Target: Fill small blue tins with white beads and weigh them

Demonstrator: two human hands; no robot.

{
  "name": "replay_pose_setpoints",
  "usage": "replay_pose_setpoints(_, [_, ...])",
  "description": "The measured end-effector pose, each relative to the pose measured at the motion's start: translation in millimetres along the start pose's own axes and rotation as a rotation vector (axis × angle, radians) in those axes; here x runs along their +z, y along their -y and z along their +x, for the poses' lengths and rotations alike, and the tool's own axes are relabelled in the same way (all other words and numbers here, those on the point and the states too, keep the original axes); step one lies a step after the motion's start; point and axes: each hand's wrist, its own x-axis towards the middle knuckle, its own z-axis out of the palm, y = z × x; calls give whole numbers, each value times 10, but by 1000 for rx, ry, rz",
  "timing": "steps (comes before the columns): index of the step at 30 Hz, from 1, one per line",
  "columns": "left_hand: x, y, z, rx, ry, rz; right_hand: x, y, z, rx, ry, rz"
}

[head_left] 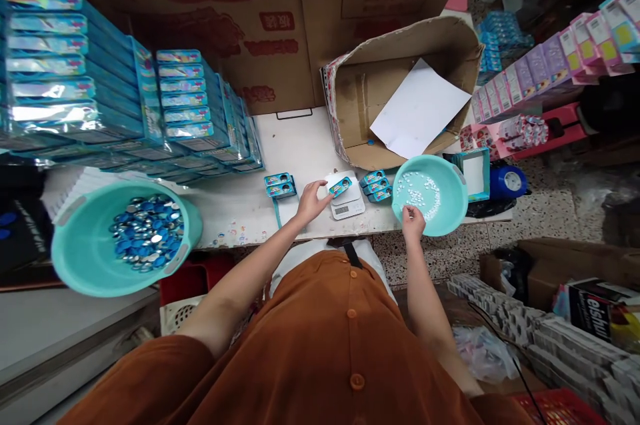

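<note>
My left hand [313, 199] rests by the small white scale [346, 196], its fingertips touching a little blue packet [340, 186] that lies on the scale. My right hand [413, 221] is at the near rim of a teal basin [447, 217] holding small white pieces [421, 189]; its fingers are pinched together, and I cannot make out what is between them. Two blue packets [280, 184] lie left of the scale and three more [377, 186] lie to its right.
A larger teal basin [83, 252] of blue and silver pieces sits at the left. Stacks of blue boxes [200, 112] stand on the white table [295, 145]. An open cardboard box [360, 88] holds a white sheet. Pink boxes line the right.
</note>
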Motion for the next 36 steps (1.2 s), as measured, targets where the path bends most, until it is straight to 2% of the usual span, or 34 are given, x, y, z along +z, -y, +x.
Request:
replay_pose_setpoints(5, [-43,53,-141,-15,-43,13,3,-248,507,7,115,-115])
replay_pose_setpoints(11, [-97,73,-450,-129,-97,80,289,-426,920,-40,268,-170])
replay_pose_setpoints(15, [-70,28,-656,-216,-127,88,497,-499,1010,-75,360,-203])
replay_pose_setpoints(18, [-23,2,-759,-260,-140,75,566,-538,1018,-101,401,-224])
replay_pose_setpoints(24, [97,-21,-775,-296,-143,66,435,-495,1029,-102,434,-323])
replay_pose_setpoints(28, [162,-53,-672,-297,-133,58,249,-230,923,-143,239,-142])
replay_pose_setpoints(31, [195,-82,-571,-261,-116,49,161,177,705,-263,139,56])
replay_pose_setpoints(33, [212,-102,-505,-236,-104,43,168,509,531,-394,183,155])
replay_pose_setpoints(36, [234,-126,-430,-210,-91,32,305,973,321,-599,311,233])
